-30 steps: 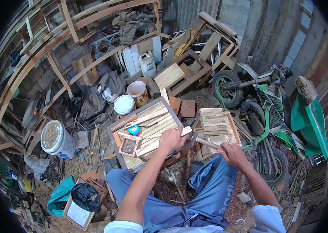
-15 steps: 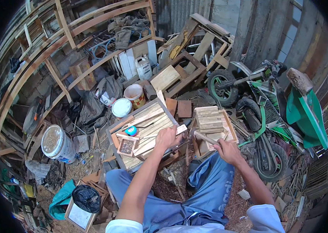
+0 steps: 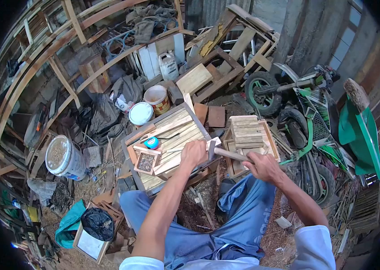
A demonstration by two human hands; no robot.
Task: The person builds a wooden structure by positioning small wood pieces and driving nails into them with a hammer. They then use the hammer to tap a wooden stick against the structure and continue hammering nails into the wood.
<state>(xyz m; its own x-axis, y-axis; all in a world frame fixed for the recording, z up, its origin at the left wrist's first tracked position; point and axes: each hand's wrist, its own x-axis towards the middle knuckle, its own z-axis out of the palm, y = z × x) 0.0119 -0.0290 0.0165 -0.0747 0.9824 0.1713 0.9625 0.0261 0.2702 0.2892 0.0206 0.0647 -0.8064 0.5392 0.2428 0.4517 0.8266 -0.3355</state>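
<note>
In the head view, my right hand (image 3: 265, 167) is closed around the wooden handle of a hammer (image 3: 232, 155). The hammer's head is right at the end of a light wooden piece, just past my left hand (image 3: 193, 154). My left hand has its fingers closed on that wooden piece (image 3: 168, 168), which lies over a slatted worktop (image 3: 178, 127). Left of it sit a small wooden box of nails (image 3: 147, 162) and a blue tape measure (image 3: 152, 143). Beside the hammer handle, to the right, stands a stack of wooden slats (image 3: 246, 130) in a frame.
White buckets (image 3: 141, 113) stand behind the worktop, and another bucket (image 3: 66, 157) is at the left. A green motorbike (image 3: 304, 130) and a green wheelbarrow (image 3: 358, 139) are at the right. Wood scraps lie around my legs (image 3: 239, 216).
My right hand has swung the hammer up and to the left, so its head is now at the end of the wooden piece. My left hand keeps its hold; the view has shifted slightly.
</note>
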